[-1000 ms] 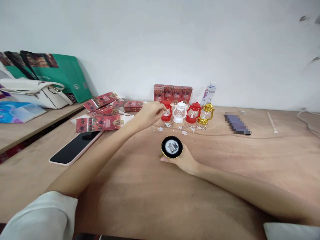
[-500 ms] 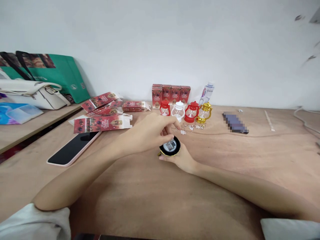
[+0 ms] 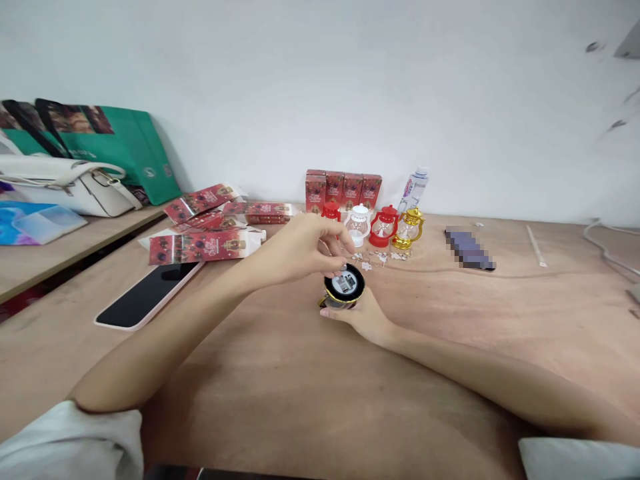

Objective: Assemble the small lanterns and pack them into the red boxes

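Observation:
My right hand (image 3: 367, 321) is wrapped round a small lantern (image 3: 345, 284), whose black round base with a pale disc and gold rim faces up toward me. Above its far left edge is my left hand (image 3: 305, 250), the thumb and fingers bent together at the rim; whether something tiny is between them is too small to tell. Behind the hands stand a white lantern (image 3: 357, 227), a red lantern (image 3: 384, 227) and a gold lantern (image 3: 409, 229), with another red lantern (image 3: 331, 212) partly hidden by my left hand. Small white tags (image 3: 367, 266) lie before them.
Red printed boxes stand against the wall (image 3: 240, 100); opened boxes (image 3: 200, 247) lie at left beside a phone (image 3: 147, 297). A bottle (image 3: 414, 190), dark phone (image 3: 469, 248), white strip (image 3: 536, 247) and cable are at right. Bags (image 3: 65, 187) sit far left.
The held lantern has tipped and shifted slightly right and up, showing more of its side below the base. My left hand's fingers have lifted a little and spread somewhat.

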### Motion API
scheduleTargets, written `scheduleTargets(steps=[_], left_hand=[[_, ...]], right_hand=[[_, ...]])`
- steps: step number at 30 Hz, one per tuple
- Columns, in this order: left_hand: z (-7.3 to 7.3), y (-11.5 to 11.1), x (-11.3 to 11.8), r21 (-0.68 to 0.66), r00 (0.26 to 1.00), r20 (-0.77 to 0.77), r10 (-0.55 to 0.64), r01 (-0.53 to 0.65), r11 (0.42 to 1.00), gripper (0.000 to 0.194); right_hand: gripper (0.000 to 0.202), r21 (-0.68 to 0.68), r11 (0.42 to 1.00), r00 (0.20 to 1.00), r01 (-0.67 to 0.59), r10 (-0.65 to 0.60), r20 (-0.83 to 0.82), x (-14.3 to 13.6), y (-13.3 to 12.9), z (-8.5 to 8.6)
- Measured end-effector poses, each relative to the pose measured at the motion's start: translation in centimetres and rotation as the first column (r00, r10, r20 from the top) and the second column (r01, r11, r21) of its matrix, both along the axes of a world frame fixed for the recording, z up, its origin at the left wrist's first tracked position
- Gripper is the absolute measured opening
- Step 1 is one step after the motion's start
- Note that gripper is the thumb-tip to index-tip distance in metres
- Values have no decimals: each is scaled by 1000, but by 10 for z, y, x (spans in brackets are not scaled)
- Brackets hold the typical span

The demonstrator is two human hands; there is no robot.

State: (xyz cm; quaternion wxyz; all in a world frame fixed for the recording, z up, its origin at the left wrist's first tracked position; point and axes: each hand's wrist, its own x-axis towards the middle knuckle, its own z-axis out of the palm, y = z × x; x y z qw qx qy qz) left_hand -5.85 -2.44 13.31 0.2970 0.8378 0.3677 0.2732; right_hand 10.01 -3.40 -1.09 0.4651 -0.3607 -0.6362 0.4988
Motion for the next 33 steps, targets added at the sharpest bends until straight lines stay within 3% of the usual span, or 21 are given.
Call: scheduleTargets(steps=[7,21,28,33], left_hand=[[-4,9,0,-219,992,110,-54,77,973,10],[-7,8,2,-176,999,26,-23,27,984,13],[1,-12,4,86,990,-124,-60,71,994,16],[5,-23,6,255,967,-254,17,51,966,24]], right_hand=[[65,-22,1000,1000,1,-1,-15,0,0,0],[63,-48,999,1000,-4,4,1,1,0,2],[52,-59,998,1000,-14,15,19,1,-1,3],[50,-57,998,1000,0,0,0,1,-1,1]])
